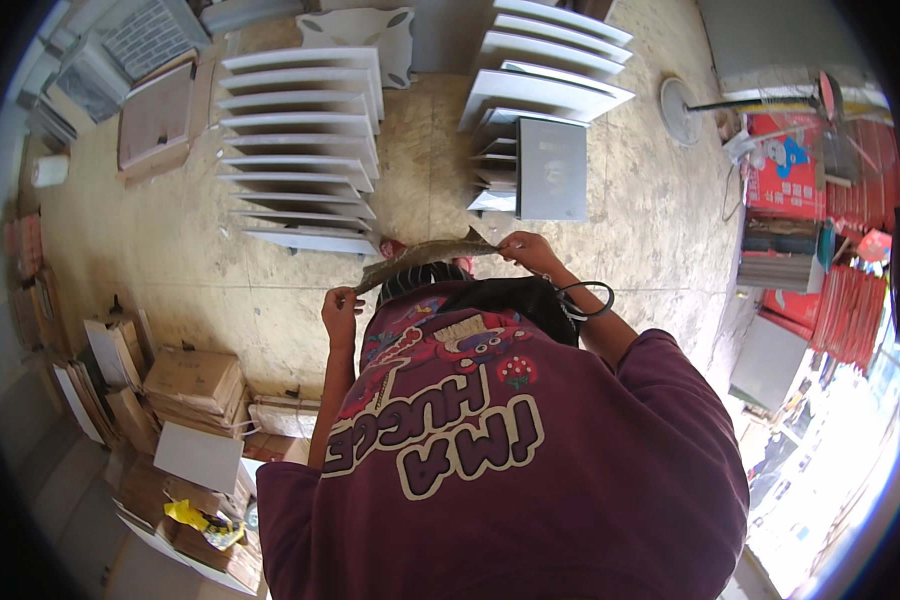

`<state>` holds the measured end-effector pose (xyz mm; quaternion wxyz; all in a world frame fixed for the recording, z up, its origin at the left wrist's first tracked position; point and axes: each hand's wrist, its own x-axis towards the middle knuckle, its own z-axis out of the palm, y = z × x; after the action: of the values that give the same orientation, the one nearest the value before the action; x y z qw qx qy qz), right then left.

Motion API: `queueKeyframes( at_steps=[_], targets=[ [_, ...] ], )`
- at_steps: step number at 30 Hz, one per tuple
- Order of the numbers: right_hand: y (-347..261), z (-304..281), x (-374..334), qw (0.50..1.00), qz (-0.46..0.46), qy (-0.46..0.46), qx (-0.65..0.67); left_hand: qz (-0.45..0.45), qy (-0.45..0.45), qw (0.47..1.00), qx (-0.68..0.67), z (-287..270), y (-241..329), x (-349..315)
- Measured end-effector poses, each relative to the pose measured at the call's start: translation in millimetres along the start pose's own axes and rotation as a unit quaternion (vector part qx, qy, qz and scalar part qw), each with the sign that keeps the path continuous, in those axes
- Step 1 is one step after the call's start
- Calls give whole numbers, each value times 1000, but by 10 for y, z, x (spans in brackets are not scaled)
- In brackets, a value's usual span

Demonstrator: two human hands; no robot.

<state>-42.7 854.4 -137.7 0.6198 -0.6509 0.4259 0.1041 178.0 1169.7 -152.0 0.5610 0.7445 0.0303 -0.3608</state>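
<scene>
A limp, olive-brown strip, seemingly cloth (410,259), stretches across in front of my waist. My left hand (341,303) pinches its left end, with the fingers closed. At the other end, slightly higher in the picture, my right hand (526,252) is closed on a corner. The strip sags a little between them and has a ragged upper edge near the right hand. Below it show a dark striped garment (425,277) and the front of my purple printed shirt (530,480). A black cable loop (602,300) hangs by my right forearm.
Two rows of upright pale panels, left (300,122) and right (550,95), stand ahead on the worn floor (170,260). A grey panel (552,170) ends the right row. Cardboard boxes (195,378) lie lower left. Red stacks (850,310) line the right, below a round-based stand (682,112).
</scene>
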Motion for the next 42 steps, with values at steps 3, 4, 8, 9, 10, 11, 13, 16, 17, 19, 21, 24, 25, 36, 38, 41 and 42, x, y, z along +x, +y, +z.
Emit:
queueKeyframes(
  at_steps=[3,4,8,9,10,11,13,16,17,19,21,24,25,36,38,41,42],
  targets=[
    [280,-129,-159,999,-1,25,24,3,-26,999,21,211,34,-34],
    [349,-173,-222,999,10,32,20,6,-35,999,25,273,36,-44],
    [563,-298,-422,994,47,71,73,20,-70,996,46,517,63,-75],
    [608,-323,-486,991,48,84,90,23,-79,995,52,580,74,-83],
    [612,-384,-587,991,43,88,96,26,-88,994,59,651,84,-105],
    [725,-424,-631,989,46,96,102,29,-95,993,67,729,90,-128],
    [938,-493,-710,986,52,112,115,33,-108,990,82,874,79,-168],
    [1129,-626,-879,983,38,152,97,47,-143,984,95,1077,-13,-170],
    [1180,-671,-946,981,46,156,105,52,-155,981,103,1148,-33,-180],
    [1272,-732,-1074,977,63,164,119,50,-159,979,118,1293,-59,-221],
    [1425,-741,-1140,973,57,186,123,66,-176,971,150,1416,-43,-236],
    [1602,-721,-1235,968,54,202,137,71,-206,964,149,1540,-2,-254],
    [1639,-714,-1265,967,53,205,143,73,-215,962,150,1571,8,-249],
    [1887,-479,-1687,949,82,259,162,61,-293,939,171,1817,89,-163],
    [1919,-396,-1771,944,82,271,172,51,-304,937,166,1836,80,-160],
    [1940,-263,-1874,934,114,271,205,41,-325,931,160,1822,46,-146],
    [1944,-226,-1902,932,127,268,211,41,-332,928,164,1807,35,-136]
  ],
)
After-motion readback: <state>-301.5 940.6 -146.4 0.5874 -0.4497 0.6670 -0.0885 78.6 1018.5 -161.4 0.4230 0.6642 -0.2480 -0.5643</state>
